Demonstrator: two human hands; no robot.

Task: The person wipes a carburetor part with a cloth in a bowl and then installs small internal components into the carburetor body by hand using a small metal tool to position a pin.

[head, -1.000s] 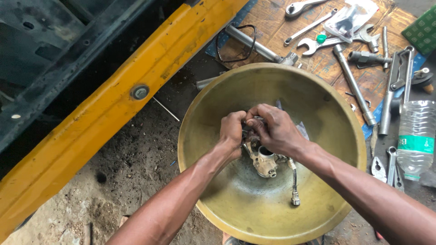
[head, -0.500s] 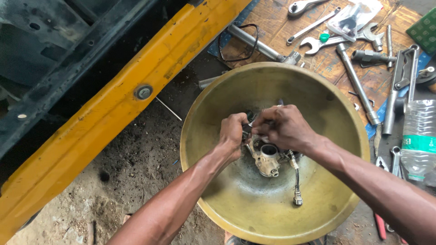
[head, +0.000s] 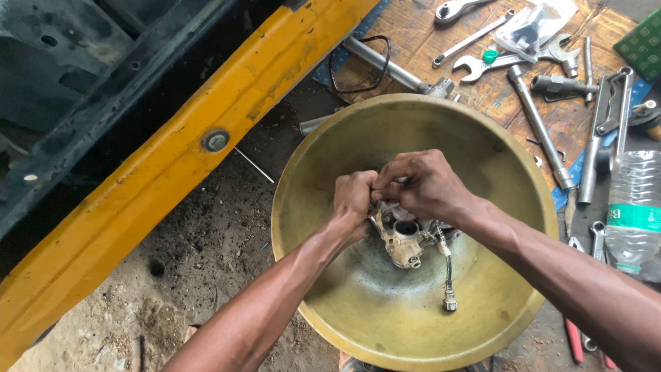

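Left hand (head: pixel 354 200) fingers clamped on metal part (head: pixel 403 241), top hidden under both fists. Right hand (head: pixel 427 186) fingers closed over same part. Part held over middle of brass bowl (head: pixel 330 165); hose (head: pixel 449 272) hangs off it, pointing down toward near rim.

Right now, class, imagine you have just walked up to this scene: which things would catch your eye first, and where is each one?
First, the big brass-coloured basin on the dirt floor, filling the middle. Over it the left hand and right hand meet on a small metal engine part, a short hose with an end fitting trailing down from it. Next, the yellow beam running diagonally at left, and the wrenches spread on a board at upper right, beside a plastic bottle.
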